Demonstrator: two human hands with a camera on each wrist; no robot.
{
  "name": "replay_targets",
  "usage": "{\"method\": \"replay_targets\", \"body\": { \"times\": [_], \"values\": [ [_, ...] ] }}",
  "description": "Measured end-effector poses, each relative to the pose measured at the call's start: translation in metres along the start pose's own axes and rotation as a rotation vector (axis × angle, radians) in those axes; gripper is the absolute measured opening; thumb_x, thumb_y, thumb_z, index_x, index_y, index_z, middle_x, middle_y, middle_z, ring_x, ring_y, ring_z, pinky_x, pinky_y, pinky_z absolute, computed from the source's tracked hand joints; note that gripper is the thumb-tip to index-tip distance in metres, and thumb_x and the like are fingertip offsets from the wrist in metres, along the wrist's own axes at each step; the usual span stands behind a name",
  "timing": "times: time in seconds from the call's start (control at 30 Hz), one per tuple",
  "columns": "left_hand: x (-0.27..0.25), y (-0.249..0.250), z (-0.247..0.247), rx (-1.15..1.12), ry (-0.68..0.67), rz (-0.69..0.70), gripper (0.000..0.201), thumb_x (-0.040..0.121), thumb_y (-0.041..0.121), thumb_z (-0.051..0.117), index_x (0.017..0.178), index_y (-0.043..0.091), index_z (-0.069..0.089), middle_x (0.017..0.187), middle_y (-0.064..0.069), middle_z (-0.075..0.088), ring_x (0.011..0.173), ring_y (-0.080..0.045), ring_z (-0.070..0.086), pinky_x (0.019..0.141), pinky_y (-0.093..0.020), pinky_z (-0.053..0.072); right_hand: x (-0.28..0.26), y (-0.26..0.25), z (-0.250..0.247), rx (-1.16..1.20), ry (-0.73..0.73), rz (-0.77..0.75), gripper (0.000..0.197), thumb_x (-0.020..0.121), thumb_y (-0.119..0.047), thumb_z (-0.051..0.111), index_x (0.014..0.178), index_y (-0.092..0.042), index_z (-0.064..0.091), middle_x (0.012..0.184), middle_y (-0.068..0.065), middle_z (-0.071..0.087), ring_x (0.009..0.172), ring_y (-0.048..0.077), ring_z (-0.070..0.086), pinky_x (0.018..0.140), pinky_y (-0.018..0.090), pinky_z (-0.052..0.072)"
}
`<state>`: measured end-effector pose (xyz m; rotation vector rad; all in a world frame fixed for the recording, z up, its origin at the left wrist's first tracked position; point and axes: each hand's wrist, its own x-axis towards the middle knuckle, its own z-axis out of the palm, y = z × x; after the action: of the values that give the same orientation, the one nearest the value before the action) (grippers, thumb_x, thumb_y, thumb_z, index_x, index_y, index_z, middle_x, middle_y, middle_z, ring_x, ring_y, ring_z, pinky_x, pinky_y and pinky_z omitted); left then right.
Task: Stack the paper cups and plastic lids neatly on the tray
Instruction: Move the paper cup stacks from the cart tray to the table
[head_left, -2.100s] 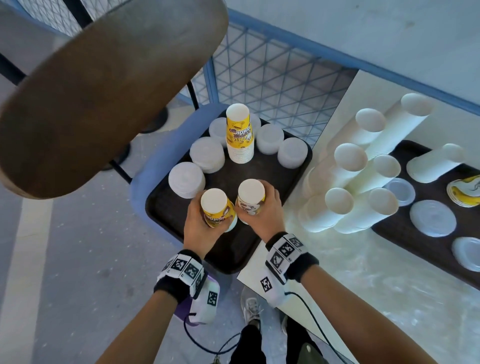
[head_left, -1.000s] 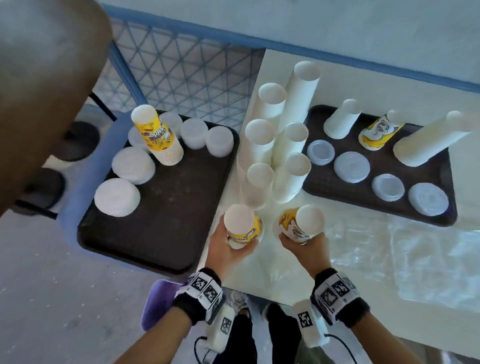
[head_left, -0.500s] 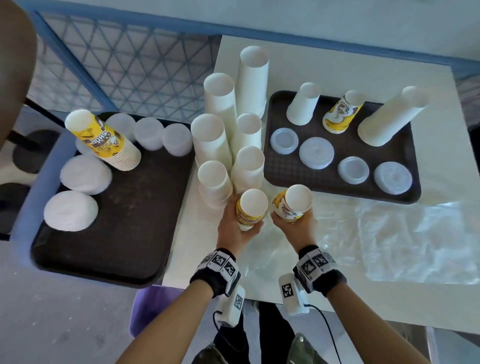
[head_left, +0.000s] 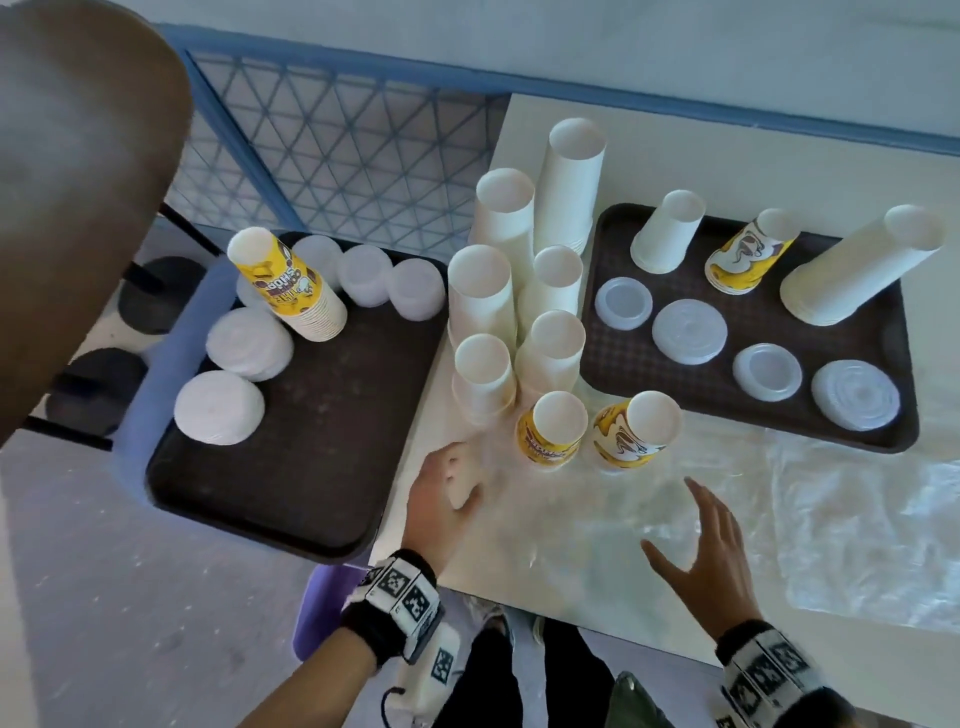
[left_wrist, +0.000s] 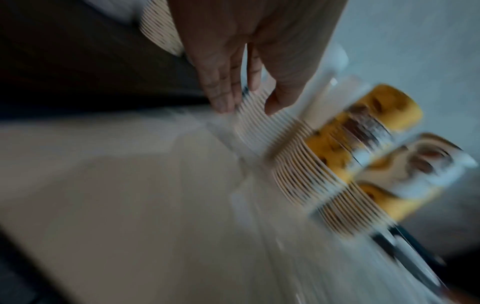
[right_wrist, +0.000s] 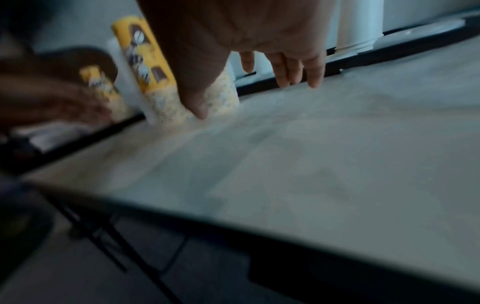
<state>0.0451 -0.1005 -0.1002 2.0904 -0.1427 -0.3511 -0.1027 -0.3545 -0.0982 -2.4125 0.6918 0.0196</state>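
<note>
Two short stacks of yellow printed cups stand upside down on the white table, the left stack (head_left: 551, 430) and the right stack (head_left: 635, 430), in front of several tall white cup stacks (head_left: 519, 291). My left hand (head_left: 447, 499) hovers open just left of them, holding nothing. My right hand (head_left: 711, 551) is open with spread fingers, below and right of the stacks. Both wrist views are blurred: the left shows the yellow stacks (left_wrist: 350, 148), the right shows one yellow stack (right_wrist: 158, 82) beyond the thumb. The left tray (head_left: 291, 488) carries a tall yellow stack (head_left: 291, 286) and lid piles (head_left: 221, 408).
The right tray (head_left: 613, 358) on the table holds lids (head_left: 688, 330), white cup stacks (head_left: 857, 267) and one yellow stack (head_left: 748, 254). Clear plastic film (head_left: 831, 519) covers the table's right part. A brown round seat (head_left: 78, 182) looms at upper left. Blue mesh railing (head_left: 337, 145) stands behind.
Both hands carried the two yellow stacks from the left tray to the table, set them down in front of the white stacks, let go and drew back towards me.
</note>
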Motion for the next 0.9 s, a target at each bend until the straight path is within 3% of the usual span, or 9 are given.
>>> {"method": "replay_targets", "body": {
  "times": [0.03, 0.1, 0.2, 0.27, 0.37, 0.47, 0.57, 0.73, 0.9],
  "values": [
    [0.005, -0.002, -0.013, -0.011, 0.056, -0.017, 0.045, 0.077, 0.008, 0.068, 0.119, 0.011, 0.052, 0.113, -0.001, 0.055, 0.101, -0.017, 0.057, 0.092, -0.034, 0.048, -0.012, 0.009, -0.002, -0.071, -0.016, -0.029, 0.083, 0.074, -0.045, 0.071, 0.140, -0.020, 0.026, 0.142, 0.021, 0.039, 0.130, 0.038, 0.035, 0.103, 0.058, 0.037],
    [0.023, -0.006, -0.042, -0.049, 0.182, -0.063, 0.046, 0.079, 0.007, 0.067, 0.121, 0.009, 0.050, 0.114, -0.004, 0.055, 0.101, -0.020, 0.058, 0.089, -0.033, 0.049, -0.034, 0.029, -0.003, -0.210, -0.048, -0.014, 0.080, 0.080, -0.073, 0.035, 0.141, -0.023, 0.025, 0.145, 0.023, 0.034, 0.131, 0.038, 0.033, 0.100, 0.059, 0.037],
    [0.066, -0.003, -0.090, -0.155, 0.392, -0.113, 0.053, 0.082, 0.005, 0.066, 0.129, 0.006, 0.042, 0.119, -0.013, 0.052, 0.104, -0.020, 0.055, 0.088, -0.029, 0.047, -0.053, 0.046, -0.004, -0.338, -0.059, 0.082, 0.081, 0.077, -0.080, 0.010, 0.144, -0.037, 0.016, 0.145, 0.026, 0.034, 0.127, 0.042, 0.037, 0.097, 0.060, 0.035],
    [0.097, 0.001, -0.120, -0.157, 0.516, -0.132, 0.060, 0.081, 0.008, 0.067, 0.133, 0.006, 0.036, 0.124, -0.015, 0.049, 0.105, -0.019, 0.051, 0.088, -0.030, 0.046, -0.058, 0.048, -0.003, -0.380, -0.073, 0.165, 0.081, 0.076, -0.081, 0.007, 0.141, -0.034, 0.020, 0.142, 0.031, 0.035, 0.123, 0.048, 0.041, 0.096, 0.063, 0.032],
    [0.138, 0.005, -0.156, -0.126, 0.636, -0.118, 0.074, 0.078, 0.013, 0.072, 0.137, 0.006, 0.029, 0.132, -0.015, 0.042, 0.116, -0.024, 0.046, 0.097, -0.036, 0.044, -0.058, 0.048, 0.003, -0.431, -0.068, 0.246, 0.092, 0.074, -0.084, 0.008, 0.137, -0.019, 0.029, 0.142, 0.034, 0.033, 0.122, 0.052, 0.041, 0.096, 0.066, 0.030],
    [0.171, 0.008, -0.177, -0.049, 0.653, -0.138, 0.086, 0.076, 0.020, 0.074, 0.142, 0.004, 0.021, 0.146, -0.016, 0.032, 0.134, -0.026, 0.033, 0.109, -0.040, 0.032, -0.056, 0.044, 0.012, -0.452, -0.097, 0.248, 0.096, 0.074, -0.084, 0.008, 0.135, -0.015, 0.032, 0.143, 0.032, 0.031, 0.123, 0.050, 0.040, 0.098, 0.065, 0.029],
    [0.196, 0.013, -0.186, -0.052, 0.627, -0.172, 0.095, 0.074, 0.022, 0.076, 0.145, 0.006, 0.016, 0.151, -0.013, 0.024, 0.139, -0.024, 0.026, 0.113, -0.038, 0.026, -0.054, 0.038, 0.015, -0.457, -0.144, 0.280, 0.098, 0.074, -0.084, 0.007, 0.137, -0.014, 0.033, 0.144, 0.032, 0.029, 0.124, 0.051, 0.038, 0.098, 0.065, 0.028],
    [0.213, 0.011, -0.184, -0.103, 0.571, -0.135, 0.074, 0.071, 0.020, 0.076, 0.131, 0.005, 0.035, 0.125, -0.012, 0.054, 0.115, -0.026, 0.053, 0.098, -0.038, 0.044, -0.051, 0.039, 0.017, -0.451, -0.199, 0.313, 0.098, 0.073, -0.085, 0.007, 0.142, -0.017, 0.026, 0.147, 0.030, 0.025, 0.128, 0.051, 0.035, 0.099, 0.067, 0.027],
    [0.188, 0.011, -0.171, -0.074, 0.508, -0.143, 0.065, 0.071, 0.030, 0.076, 0.124, 0.010, 0.044, 0.120, -0.005, 0.057, 0.108, -0.021, 0.055, 0.095, -0.037, 0.045, -0.050, 0.033, 0.016, -0.404, -0.235, 0.335, 0.096, 0.075, -0.083, 0.008, 0.141, -0.016, 0.026, 0.146, 0.032, 0.025, 0.127, 0.054, 0.035, 0.098, 0.069, 0.026]
  ]
}}
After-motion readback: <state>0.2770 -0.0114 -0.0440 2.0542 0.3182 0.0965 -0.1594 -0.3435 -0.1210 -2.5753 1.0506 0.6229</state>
